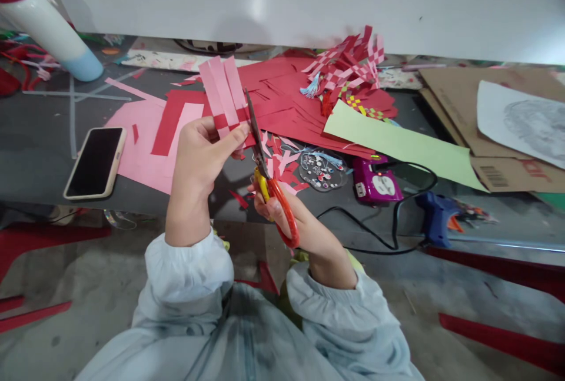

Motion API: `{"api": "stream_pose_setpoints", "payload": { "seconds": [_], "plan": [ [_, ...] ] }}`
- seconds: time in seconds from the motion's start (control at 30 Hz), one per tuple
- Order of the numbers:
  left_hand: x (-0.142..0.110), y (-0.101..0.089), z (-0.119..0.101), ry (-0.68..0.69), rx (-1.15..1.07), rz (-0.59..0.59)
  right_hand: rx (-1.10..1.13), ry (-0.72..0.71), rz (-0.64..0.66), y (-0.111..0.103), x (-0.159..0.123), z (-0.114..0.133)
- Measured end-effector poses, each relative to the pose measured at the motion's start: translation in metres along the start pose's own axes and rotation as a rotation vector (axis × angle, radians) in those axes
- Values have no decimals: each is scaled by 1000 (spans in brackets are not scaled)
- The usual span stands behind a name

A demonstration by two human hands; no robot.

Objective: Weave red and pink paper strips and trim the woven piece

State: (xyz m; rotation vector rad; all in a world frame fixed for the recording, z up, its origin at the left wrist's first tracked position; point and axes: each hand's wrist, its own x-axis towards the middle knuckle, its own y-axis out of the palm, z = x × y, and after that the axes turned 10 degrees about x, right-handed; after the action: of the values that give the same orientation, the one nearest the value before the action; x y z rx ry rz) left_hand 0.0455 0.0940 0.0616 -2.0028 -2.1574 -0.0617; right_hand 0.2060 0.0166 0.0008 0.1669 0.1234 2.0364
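My left hand [200, 145] pinches a piece of pink paper [220, 86] cut into strips, with a few red strips woven across its lower part. In my right hand [282, 210] is a pair of scissors [286, 216] with red and yellow handles. Its blades point up and lie close along the right edge of the woven paper; whether they touch it I cannot tell. Beneath and behind my hands lie red paper sheets [286, 104] and pink paper [136, 116]. Small pink and red scraps [282, 160] are scattered below the blades.
A phone [95, 163] lies at left, near a white and blue bottle [57, 33]. Checkered woven strips [348, 63] are heaped at the back. To the right are light green paper [397, 139], a purple device [376, 181], a blue glue gun [436, 216] with a cord, and cardboard [454, 98].
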Motion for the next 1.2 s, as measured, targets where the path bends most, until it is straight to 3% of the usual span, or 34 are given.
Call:
{"api": "stream_pose_setpoints", "payload": {
  "seconds": [0.93, 1.2],
  "plan": [
    [3, 1, 6, -49, -62, 36, 80, 49, 25, 1, 0, -3],
    [8, -2, 7, -48, -85, -24, -16, 66, 99, -5, -2, -1]
  ]
}}
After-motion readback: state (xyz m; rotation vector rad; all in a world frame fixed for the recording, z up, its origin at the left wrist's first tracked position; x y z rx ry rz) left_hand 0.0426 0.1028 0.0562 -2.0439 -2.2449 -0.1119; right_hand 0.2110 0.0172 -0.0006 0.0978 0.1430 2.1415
